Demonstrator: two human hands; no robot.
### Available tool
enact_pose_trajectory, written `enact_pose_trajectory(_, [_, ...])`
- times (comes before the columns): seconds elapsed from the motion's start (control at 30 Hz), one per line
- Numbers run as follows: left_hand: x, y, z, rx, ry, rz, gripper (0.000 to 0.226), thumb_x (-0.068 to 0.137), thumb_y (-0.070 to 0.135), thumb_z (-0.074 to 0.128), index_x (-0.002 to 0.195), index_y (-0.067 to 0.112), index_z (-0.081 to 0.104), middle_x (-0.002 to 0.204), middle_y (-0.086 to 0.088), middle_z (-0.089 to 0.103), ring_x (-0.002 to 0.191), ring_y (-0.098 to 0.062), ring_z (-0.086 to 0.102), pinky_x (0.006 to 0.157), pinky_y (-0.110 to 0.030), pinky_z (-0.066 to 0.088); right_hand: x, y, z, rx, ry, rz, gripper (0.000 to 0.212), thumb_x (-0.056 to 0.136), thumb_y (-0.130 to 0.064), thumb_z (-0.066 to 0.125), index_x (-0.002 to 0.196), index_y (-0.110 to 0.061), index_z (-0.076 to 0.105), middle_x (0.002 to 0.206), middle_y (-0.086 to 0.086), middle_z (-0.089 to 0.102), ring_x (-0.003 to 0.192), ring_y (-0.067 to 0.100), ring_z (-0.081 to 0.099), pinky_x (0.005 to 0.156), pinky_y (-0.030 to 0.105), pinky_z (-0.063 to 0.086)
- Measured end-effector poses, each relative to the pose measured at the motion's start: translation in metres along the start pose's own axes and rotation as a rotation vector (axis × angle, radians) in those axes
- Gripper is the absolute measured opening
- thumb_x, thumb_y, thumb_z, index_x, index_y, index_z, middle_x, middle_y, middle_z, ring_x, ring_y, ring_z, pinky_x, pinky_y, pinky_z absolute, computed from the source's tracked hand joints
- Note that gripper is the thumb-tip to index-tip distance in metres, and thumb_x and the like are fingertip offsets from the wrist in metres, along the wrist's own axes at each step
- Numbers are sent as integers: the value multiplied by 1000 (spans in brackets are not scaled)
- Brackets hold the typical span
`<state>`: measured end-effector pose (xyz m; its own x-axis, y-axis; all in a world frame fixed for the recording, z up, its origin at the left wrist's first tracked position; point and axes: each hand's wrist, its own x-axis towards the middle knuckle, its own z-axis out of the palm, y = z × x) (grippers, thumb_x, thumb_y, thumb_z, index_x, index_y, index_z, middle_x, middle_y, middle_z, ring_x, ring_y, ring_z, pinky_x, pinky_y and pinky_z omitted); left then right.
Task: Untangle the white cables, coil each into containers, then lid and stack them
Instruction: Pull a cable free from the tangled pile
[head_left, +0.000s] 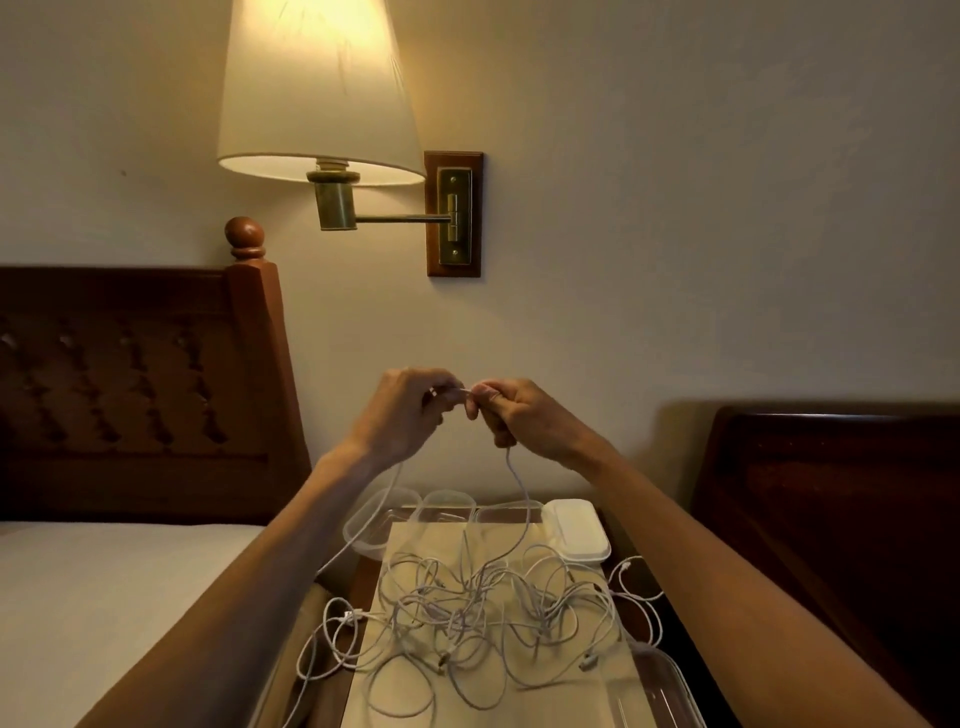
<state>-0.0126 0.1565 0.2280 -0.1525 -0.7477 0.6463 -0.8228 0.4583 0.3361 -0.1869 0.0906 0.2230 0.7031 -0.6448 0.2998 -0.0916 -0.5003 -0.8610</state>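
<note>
A tangle of white cables (467, 613) lies on a pale mat on the bedside table (654, 623). I hold both hands raised above it. My left hand (402, 413) and my right hand (511, 410) pinch the same white cable close together at its top. One strand (519, 488) hangs from my right hand down into the tangle. Another runs from my left hand down along my left forearm. Clear plastic containers (384, 519) stand at the table's far edge, next to a white lidded stack (579, 530). Another clear container (654, 691) sits at the near right corner.
A wooden headboard (130, 384) and a white mattress (104, 587) are on the left. A dark wooden headboard (841, 499) stands at the right. A lit wall lamp (317, 93) on a brass arm hangs above my hands.
</note>
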Motion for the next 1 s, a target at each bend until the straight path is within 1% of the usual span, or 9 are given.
enact_pose_trajectory(0.27, [36, 8, -42, -26, 438, -99, 15, 95, 11, 59, 101, 11, 72, 84, 5, 67, 66, 1, 58, 66, -13, 47, -42, 95, 36, 210, 61, 212, 26, 106, -14, 34, 88, -8, 52, 74, 7, 51, 75, 23, 56, 88, 45, 52])
enact_pose_trajectory(0.4, [25, -19, -25, -111, 134, -365, 20, 91, -6, 52, 89, 4, 70, 78, -6, 66, 61, -19, 60, 59, -32, 53, -25, 78, 15, 307, 277, 192, 27, 105, -15, 35, 87, -8, 55, 73, 8, 52, 71, 22, 60, 85, 41, 53])
enact_pose_trajectory(0.5, [1, -37, -11, 17, -365, -585, 22, 90, -5, 54, 107, 4, 63, 102, -18, 64, 67, -20, 61, 60, -34, 53, -12, 64, -12, 326, 368, 137, 28, 106, -16, 35, 88, -11, 56, 69, 3, 54, 66, 19, 63, 80, 39, 56])
enact_pose_trajectory(0.6, [-17, -31, -6, 624, -940, -586, 64, 89, 17, 67, 146, 11, 37, 142, -7, 49, 118, -24, 56, 80, -26, 53, -10, 62, -24, 237, 375, 118, 27, 105, -15, 38, 87, -10, 57, 68, 5, 53, 61, 17, 61, 72, 37, 59])
enact_pose_trajectory(0.67, [-17, -19, -4, 647, -850, -453, 72, 89, 21, 68, 149, 13, 31, 150, -5, 41, 135, -24, 42, 106, -33, 42, -10, 64, -24, 174, 348, 127, 27, 105, -15, 40, 87, -7, 59, 69, 6, 53, 59, 15, 59, 73, 43, 60])
enact_pose_trajectory(0.73, [-11, -12, 6, 202, -566, -408, 74, 92, 17, 64, 153, 13, 22, 154, -7, 34, 138, -23, 38, 111, -34, 35, -11, 68, -21, 137, 323, 136, 27, 104, -15, 41, 88, -6, 60, 68, 6, 55, 59, 15, 59, 76, 49, 59])
enact_pose_trajectory(0.8, [-10, -2, 29, -194, -414, -411, 63, 97, 17, 55, 152, 9, 24, 151, -10, 38, 134, -24, 43, 106, -34, 39, -13, 72, -13, 112, 306, 141, 25, 104, -15, 43, 90, -4, 61, 68, 6, 55, 60, 16, 60, 76, 51, 58])
enact_pose_trajectory(0.9, [-17, 1, 71, -265, -352, -492, 34, 102, 22, 46, 132, 6, 47, 117, -14, 61, 98, -24, 63, 82, -34, 52, -19, 75, -6, 58, 303, 129, 24, 103, -14, 43, 96, 1, 61, 71, 10, 55, 65, 22, 60, 73, 47, 59])
enact_pose_trajectory(1.0, [-17, -5, 87, -286, -174, -476, 22, 102, 12, 40, 91, 11, 60, 75, 1, 54, 61, -9, 47, 52, -21, 39, -29, 91, -1, 26, 320, 141, 23, 103, -14, 45, 92, -4, 63, 71, 9, 56, 68, 24, 60, 75, 46, 58])
